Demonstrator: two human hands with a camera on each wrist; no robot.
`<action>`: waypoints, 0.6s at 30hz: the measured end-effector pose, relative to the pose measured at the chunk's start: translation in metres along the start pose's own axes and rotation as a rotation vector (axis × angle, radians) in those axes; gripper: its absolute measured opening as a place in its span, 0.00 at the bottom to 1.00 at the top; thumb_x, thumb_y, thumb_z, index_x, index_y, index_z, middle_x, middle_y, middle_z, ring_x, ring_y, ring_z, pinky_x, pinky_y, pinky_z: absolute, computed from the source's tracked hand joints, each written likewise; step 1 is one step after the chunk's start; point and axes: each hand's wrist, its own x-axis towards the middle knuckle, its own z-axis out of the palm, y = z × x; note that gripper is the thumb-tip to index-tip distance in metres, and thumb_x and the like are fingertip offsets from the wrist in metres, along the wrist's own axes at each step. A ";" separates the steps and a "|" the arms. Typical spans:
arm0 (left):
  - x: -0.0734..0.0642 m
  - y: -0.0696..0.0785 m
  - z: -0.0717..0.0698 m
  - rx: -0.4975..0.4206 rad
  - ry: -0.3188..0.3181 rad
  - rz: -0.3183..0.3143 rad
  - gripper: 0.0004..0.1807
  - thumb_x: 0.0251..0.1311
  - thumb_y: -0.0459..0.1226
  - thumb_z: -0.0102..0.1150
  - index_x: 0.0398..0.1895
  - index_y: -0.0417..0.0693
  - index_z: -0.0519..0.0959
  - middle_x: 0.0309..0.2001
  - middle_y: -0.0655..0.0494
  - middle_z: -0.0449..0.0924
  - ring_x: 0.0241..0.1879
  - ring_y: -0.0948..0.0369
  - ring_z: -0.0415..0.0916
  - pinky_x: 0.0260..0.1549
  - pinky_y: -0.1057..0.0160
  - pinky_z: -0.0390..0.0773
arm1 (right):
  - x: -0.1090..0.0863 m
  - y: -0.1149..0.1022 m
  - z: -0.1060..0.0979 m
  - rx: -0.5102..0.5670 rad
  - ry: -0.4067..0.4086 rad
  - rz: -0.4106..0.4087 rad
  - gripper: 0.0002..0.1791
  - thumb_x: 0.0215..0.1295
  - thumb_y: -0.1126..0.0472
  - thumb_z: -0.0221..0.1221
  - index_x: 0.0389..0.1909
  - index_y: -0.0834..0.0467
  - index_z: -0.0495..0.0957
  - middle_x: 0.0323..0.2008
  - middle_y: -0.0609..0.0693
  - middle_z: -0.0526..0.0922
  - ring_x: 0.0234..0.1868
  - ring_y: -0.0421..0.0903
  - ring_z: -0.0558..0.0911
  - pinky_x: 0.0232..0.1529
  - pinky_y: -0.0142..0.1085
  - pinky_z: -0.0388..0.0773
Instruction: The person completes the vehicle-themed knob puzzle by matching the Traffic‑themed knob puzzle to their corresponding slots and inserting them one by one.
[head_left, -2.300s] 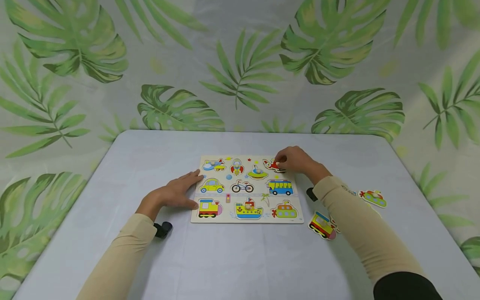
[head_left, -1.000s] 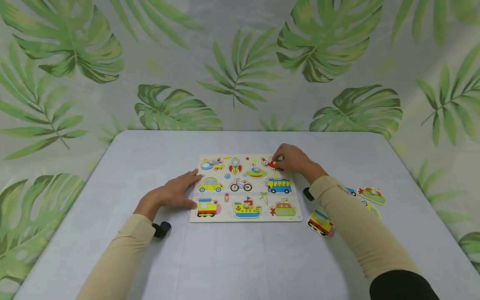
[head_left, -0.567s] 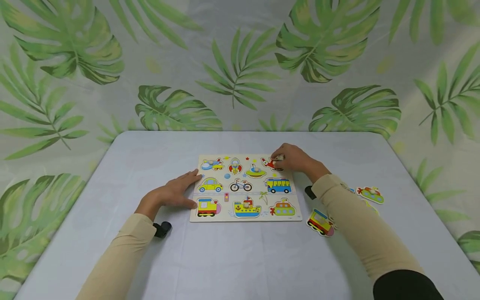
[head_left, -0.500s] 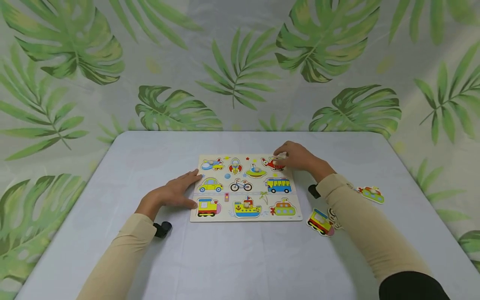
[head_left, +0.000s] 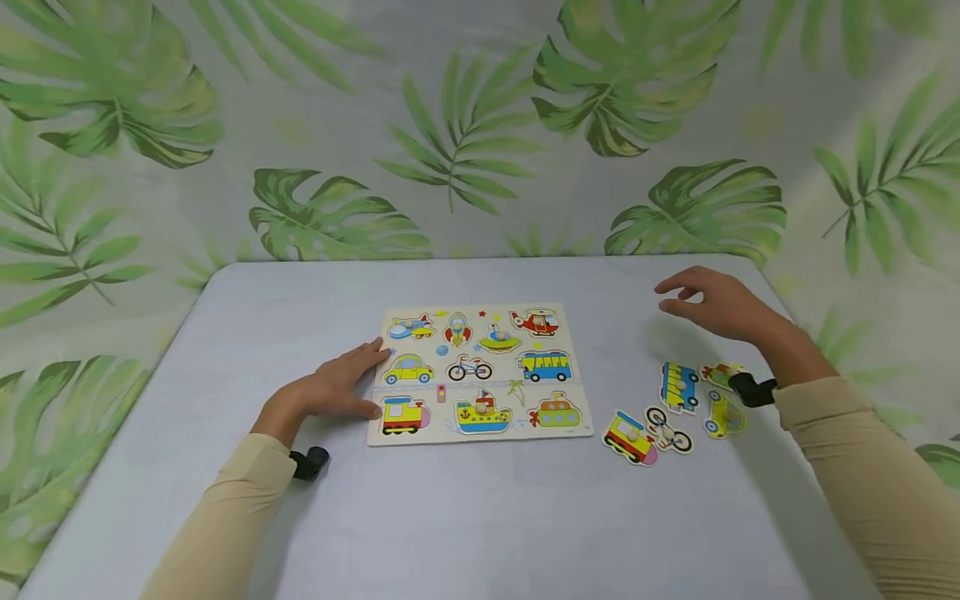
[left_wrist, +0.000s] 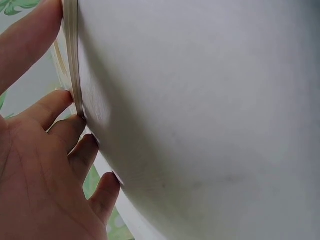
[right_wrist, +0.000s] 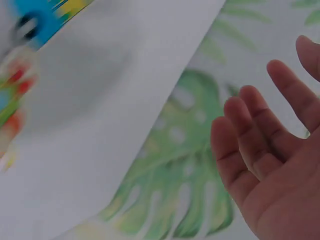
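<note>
A wooden peg puzzle board lies mid-table, showing pictured vehicles in rows. My left hand rests at its left edge, fingers spread; in the left wrist view the fingertips touch the board's side. At the board's top right sits the helicopter piece in its spot, its knob showing. My right hand is held above the table right of the board, fingers loosely extended, holding nothing. Below it lie the loose bus piece, car piece and submarine piece, the last partly covered by the wrist camera.
The loose train piece and bicycle piece lie side by side off the board's lower right corner. Knobbed plane, rocket, flying saucer and ship pieces sit in the board. A leaf-patterned cloth hangs behind the table.
My right hand has let go of the helicopter piece and moved right, over toward the loose pieces. The left hand stays at the board's edge. The head view has turned slightly right.
</note>
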 end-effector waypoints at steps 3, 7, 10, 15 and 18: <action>-0.002 -0.001 0.000 -0.005 -0.004 0.003 0.52 0.53 0.45 0.70 0.79 0.51 0.51 0.82 0.47 0.40 0.80 0.41 0.39 0.72 0.30 0.49 | -0.020 0.022 0.000 0.009 0.000 0.045 0.24 0.73 0.51 0.55 0.61 0.62 0.75 0.62 0.66 0.74 0.56 0.64 0.76 0.51 0.61 0.75; -0.001 -0.002 -0.001 -0.009 -0.011 0.010 0.53 0.53 0.45 0.71 0.79 0.50 0.52 0.82 0.47 0.40 0.80 0.41 0.39 0.72 0.30 0.49 | -0.041 0.048 0.006 0.011 -0.014 0.087 0.24 0.73 0.52 0.55 0.61 0.65 0.75 0.61 0.69 0.73 0.55 0.66 0.77 0.50 0.59 0.76; -0.001 -0.003 0.000 -0.006 -0.011 0.015 0.53 0.53 0.46 0.71 0.79 0.50 0.52 0.82 0.47 0.40 0.80 0.41 0.39 0.72 0.31 0.49 | -0.051 0.065 0.011 0.001 -0.023 0.111 0.24 0.72 0.53 0.56 0.60 0.66 0.76 0.60 0.71 0.74 0.54 0.67 0.78 0.47 0.57 0.78; 0.000 -0.004 0.000 0.000 -0.006 0.018 0.53 0.53 0.46 0.71 0.79 0.50 0.52 0.82 0.46 0.40 0.80 0.41 0.39 0.72 0.31 0.50 | -0.061 0.088 0.019 0.002 -0.064 0.169 0.23 0.69 0.52 0.59 0.57 0.65 0.78 0.57 0.71 0.76 0.52 0.67 0.78 0.39 0.45 0.79; 0.000 -0.003 -0.001 0.002 -0.002 0.017 0.53 0.53 0.46 0.71 0.79 0.49 0.52 0.82 0.46 0.40 0.80 0.41 0.39 0.73 0.31 0.50 | -0.066 0.098 0.025 0.012 -0.080 0.193 0.23 0.67 0.51 0.61 0.55 0.63 0.79 0.55 0.70 0.78 0.51 0.65 0.79 0.36 0.39 0.76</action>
